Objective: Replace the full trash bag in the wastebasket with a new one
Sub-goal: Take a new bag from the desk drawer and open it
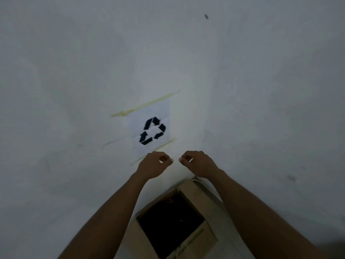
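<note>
Scuffed matte white wall fills the view. A white paper sheet [162,109] printed with a black recycling symbol is fixed to it by yellowish tape strips [145,104]. At near centre, between the forearms, a brown cardboard box wastebasket [197,195] stands mouth up, turned cornerwise to the wall, its inside black. Left grip [155,163] and right grip [197,162] are clenched close together, with nothing visible in them.

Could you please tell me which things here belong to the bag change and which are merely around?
Job:
cardboard box, dark inside
left hand, fingers curled, nothing visible in it
right hand, likewise

Lying about:
recycling sign on the wall
yellowish tape strips
</note>
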`<action>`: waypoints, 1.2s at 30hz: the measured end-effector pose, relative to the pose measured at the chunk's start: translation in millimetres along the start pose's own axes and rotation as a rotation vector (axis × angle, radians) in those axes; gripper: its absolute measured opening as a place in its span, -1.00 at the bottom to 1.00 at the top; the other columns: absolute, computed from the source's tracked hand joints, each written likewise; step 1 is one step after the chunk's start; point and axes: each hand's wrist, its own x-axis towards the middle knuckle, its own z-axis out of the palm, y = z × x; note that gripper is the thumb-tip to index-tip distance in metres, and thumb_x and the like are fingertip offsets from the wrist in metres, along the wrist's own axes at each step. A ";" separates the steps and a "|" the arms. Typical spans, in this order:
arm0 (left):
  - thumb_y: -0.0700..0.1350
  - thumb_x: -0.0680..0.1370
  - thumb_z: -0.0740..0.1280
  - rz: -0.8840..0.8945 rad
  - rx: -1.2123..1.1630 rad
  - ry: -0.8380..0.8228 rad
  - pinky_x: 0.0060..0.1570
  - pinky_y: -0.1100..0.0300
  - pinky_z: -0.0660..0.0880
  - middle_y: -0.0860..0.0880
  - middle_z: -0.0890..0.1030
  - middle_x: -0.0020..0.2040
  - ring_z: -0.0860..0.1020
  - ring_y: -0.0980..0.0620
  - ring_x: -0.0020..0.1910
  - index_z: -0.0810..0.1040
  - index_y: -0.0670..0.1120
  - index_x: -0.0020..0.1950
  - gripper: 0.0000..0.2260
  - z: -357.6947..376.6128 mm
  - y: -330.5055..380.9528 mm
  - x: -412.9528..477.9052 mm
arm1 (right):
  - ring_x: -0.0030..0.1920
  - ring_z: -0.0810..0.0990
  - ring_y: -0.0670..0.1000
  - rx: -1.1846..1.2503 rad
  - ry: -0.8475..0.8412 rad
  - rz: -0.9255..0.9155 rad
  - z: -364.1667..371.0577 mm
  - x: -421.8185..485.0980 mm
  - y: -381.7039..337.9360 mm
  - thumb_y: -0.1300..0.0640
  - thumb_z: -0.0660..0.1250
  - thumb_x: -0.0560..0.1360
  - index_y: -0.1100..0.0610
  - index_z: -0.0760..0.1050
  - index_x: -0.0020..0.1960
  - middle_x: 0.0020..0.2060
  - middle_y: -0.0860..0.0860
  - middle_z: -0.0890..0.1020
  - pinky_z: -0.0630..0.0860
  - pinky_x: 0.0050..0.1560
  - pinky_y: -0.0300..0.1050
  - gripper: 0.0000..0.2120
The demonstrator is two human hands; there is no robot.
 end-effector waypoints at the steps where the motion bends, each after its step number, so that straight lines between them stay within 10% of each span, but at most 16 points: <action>1: 0.33 0.43 0.29 0.024 -0.067 -0.047 0.06 0.01 0.59 0.15 0.69 -0.05 0.65 0.14 -0.07 0.65 0.11 -0.03 -0.64 7.3 2.9 -2.5 | 0.00 0.66 -0.04 0.015 0.003 0.020 -3.9 -13.3 6.0 -0.21 0.28 0.60 0.01 0.64 0.10 0.02 -0.07 0.71 0.61 0.09 0.02 -0.66; 15: 0.17 0.54 0.30 0.623 0.341 -0.489 -0.01 0.15 0.53 0.10 0.66 0.06 0.60 0.07 0.01 0.64 0.08 0.08 -0.75 128.2 109.5 -119.9 | 0.13 0.62 0.09 0.041 0.092 0.673 -19.5 -297.8 46.4 -0.24 0.25 0.60 0.05 0.60 0.15 0.13 0.03 0.67 0.55 0.16 0.03 -0.60; 36: 0.23 0.53 0.28 1.224 0.190 -0.941 -0.07 0.09 0.57 0.19 0.63 -0.06 0.58 0.12 -0.05 0.65 0.12 -0.04 -0.75 395.7 331.7 -555.4 | -0.19 0.65 -0.05 0.109 0.807 1.273 17.6 -891.9 56.3 -0.10 0.29 0.64 0.03 0.64 -0.07 -0.19 -0.11 0.71 0.61 -0.12 0.00 -0.74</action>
